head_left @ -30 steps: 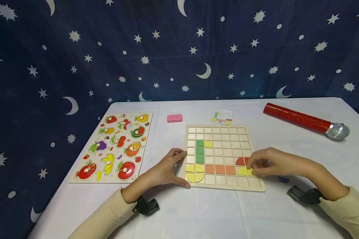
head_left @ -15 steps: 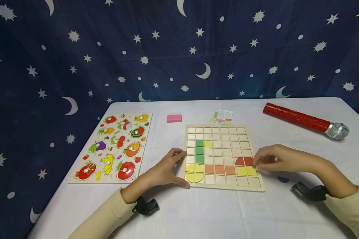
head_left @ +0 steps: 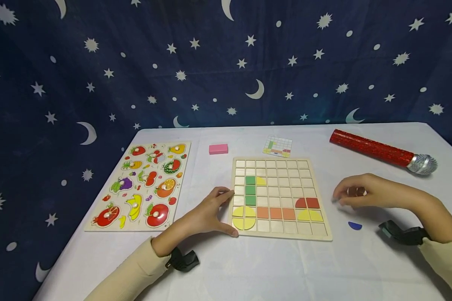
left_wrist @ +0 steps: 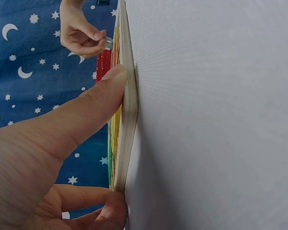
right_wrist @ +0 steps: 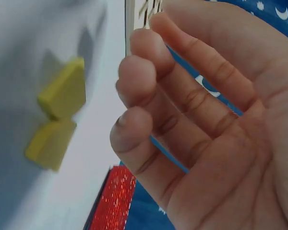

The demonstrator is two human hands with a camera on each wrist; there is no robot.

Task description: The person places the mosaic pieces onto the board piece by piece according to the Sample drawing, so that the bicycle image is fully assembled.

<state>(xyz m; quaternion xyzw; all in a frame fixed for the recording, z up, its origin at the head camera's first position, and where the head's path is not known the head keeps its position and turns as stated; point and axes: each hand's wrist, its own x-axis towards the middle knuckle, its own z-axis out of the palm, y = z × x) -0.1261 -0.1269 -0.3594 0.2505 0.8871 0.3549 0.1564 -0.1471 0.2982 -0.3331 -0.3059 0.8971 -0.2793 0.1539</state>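
In the head view, my left hand (head_left: 211, 211) holds a wooden grid board (head_left: 285, 172) by its near left corner, thumb on the front edge and fingers at the left side. Green squares (head_left: 250, 190), orange squares (head_left: 276, 213), red pieces (head_left: 312, 203) and yellow rounded pieces (head_left: 244, 218) fill some cells. To the right of the board hovers my right hand (head_left: 369, 192), fingers loosely curled around nothing. A blue half-round piece (head_left: 355, 225) lies on the table below it. Two yellow pieces (right_wrist: 65, 93) show on the white cloth in the right wrist view.
A pattern card (head_left: 277, 146) and a pink block (head_left: 218, 149) lie behind the board. At the left is a fruit knob puzzle (head_left: 143, 188). A red glittery microphone (head_left: 380, 149) lies at the back right. A starry cloth (head_left: 211, 54) hangs behind the table.
My right hand has let go of the yellow piece at the board's right side and drawn away to the right, uncovering the red and yellow pieces there. My left hand stays put.
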